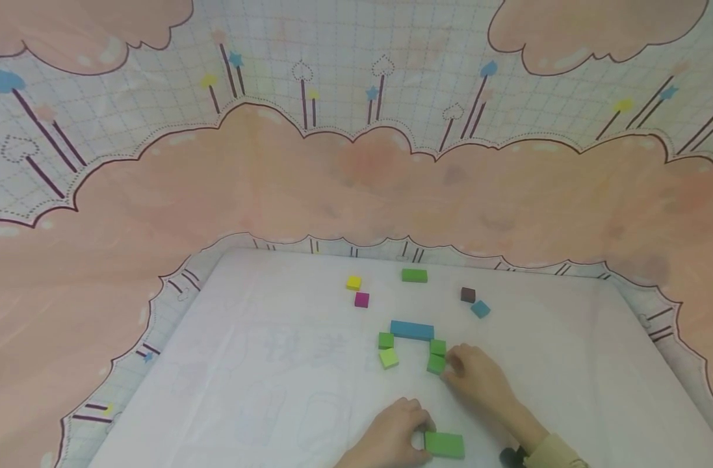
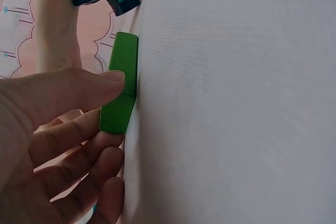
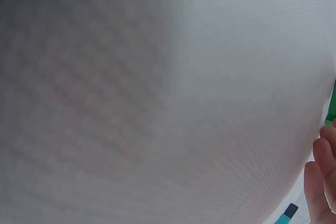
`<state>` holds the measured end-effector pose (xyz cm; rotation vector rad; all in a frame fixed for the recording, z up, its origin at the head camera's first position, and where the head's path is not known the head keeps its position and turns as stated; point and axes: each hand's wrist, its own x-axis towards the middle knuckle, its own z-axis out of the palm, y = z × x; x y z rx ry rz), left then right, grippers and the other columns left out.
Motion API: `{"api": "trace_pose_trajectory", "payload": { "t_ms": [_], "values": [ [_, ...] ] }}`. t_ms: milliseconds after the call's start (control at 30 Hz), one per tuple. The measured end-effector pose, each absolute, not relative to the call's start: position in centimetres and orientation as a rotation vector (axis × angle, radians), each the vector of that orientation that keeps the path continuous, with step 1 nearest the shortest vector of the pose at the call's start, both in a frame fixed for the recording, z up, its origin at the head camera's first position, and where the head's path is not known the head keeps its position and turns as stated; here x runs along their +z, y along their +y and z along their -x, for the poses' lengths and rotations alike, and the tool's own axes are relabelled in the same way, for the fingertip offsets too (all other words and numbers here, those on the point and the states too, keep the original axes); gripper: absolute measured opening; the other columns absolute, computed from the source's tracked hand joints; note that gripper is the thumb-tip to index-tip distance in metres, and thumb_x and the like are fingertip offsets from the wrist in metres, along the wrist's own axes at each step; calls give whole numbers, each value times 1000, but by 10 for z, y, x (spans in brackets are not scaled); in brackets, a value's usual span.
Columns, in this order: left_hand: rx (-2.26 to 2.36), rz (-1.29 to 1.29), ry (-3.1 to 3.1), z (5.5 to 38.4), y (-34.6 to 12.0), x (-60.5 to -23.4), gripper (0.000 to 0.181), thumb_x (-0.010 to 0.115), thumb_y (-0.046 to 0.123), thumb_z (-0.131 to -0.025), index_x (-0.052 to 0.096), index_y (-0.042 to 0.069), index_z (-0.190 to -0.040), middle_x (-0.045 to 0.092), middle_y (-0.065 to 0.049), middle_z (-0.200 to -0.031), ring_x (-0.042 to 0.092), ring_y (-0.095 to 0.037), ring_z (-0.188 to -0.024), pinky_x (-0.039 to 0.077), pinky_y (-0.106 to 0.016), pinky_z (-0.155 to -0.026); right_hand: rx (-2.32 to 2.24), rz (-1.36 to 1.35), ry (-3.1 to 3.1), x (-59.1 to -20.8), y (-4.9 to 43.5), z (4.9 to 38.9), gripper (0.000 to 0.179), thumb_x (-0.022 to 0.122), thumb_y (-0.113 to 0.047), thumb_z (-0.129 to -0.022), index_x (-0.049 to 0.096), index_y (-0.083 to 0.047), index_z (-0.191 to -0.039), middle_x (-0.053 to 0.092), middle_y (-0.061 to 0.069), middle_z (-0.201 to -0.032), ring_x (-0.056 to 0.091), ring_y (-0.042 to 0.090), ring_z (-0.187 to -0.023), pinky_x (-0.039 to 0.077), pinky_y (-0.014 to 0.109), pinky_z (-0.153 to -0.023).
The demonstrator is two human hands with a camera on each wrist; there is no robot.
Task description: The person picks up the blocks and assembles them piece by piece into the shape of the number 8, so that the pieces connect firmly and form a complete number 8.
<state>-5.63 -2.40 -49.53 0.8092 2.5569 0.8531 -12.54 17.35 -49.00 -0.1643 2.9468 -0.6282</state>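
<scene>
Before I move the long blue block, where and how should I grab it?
I'd pinch the long blue block at its middle, across its two long sides, from above. It lies crosswise, and both long sides look free there, while green cubes sit by its near corners.

Cloud-print cloth (image 1: 356, 188) apparently borders white tabletop (image 1: 262, 305).

From above, the head camera looks forward and down across the white counter (image 1: 245, 377). The left-wrist view, sideways and close-up, shares its green rectangular block (image 2: 125, 56). The right-wrist view, also close, mostly faces counter surface, the right hand (image 3: 325, 171) at its edge.
</scene>
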Motion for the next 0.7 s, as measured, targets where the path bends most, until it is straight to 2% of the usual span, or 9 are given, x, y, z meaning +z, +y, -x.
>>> {"api": "trace_pose_trajectory", "payload": {
  "t_ms": [700],
  "values": [
    [892, -734, 2541, 57, -32, -496, 26, 77, 21, -75, 68, 24, -99, 55, 19, -86, 47, 6, -83, 46, -15, -75, -616, 157, 2928, -487, 172, 125, 30, 73, -24, -81, 66, -12, -107, 64, 0, -93, 57, 14, -86, 54, 38, -81]
  ]
}}
